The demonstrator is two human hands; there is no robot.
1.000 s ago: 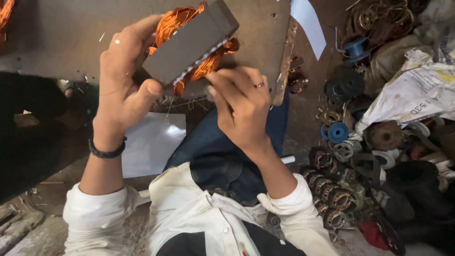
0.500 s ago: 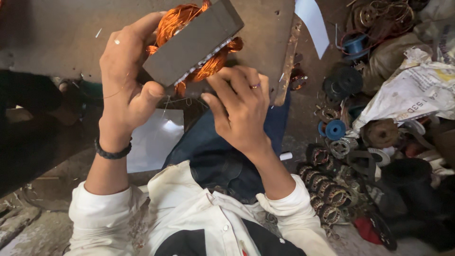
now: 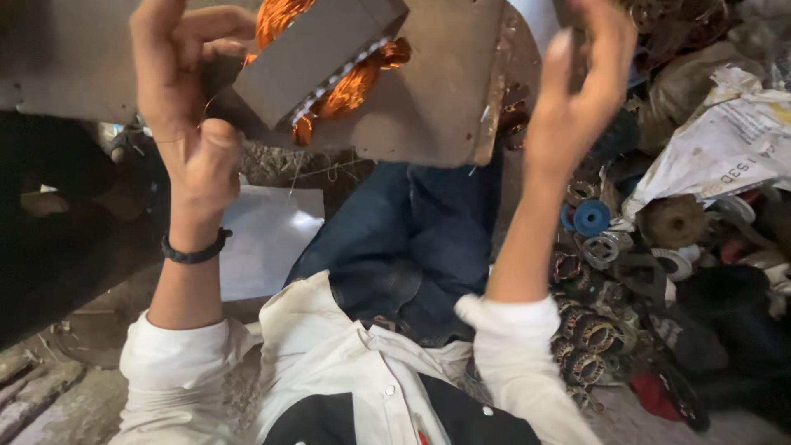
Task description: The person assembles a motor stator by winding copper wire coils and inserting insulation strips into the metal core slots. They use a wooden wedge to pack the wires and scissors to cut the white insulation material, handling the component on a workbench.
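Here your left hand (image 3: 185, 107) has its grip pinched on the grey motor stator (image 3: 317, 53), thumb under its near edge and fingers curled over the far side, holding it tilted above the brown board (image 3: 437, 99) that serves as your tabletop. Orange copper winding (image 3: 354, 78) bulges out of the stator at both ends, and a thin strand of wire (image 3: 317, 173) hangs down below the board's near edge. Your right hand (image 3: 581, 91) is raised well apart from the stator, off to its right, with its grip spread loose and nothing visible in it; its fingers are blurred. A black band (image 3: 195, 250) circles your left wrist, and both forearms come out of white sleeves (image 3: 511, 330). Under the board you can see your blue jeans (image 3: 412, 239), and just beside your left knee lies a white sheet (image 3: 268, 239) on the floor. To your right, on the floor, sits a heap of scrap: a blue spool (image 3: 591, 217), several dark wound coils (image 3: 589, 330), a round brown part (image 3: 674, 221) and a crumpled white sack (image 3: 725, 148) lying over the pile.
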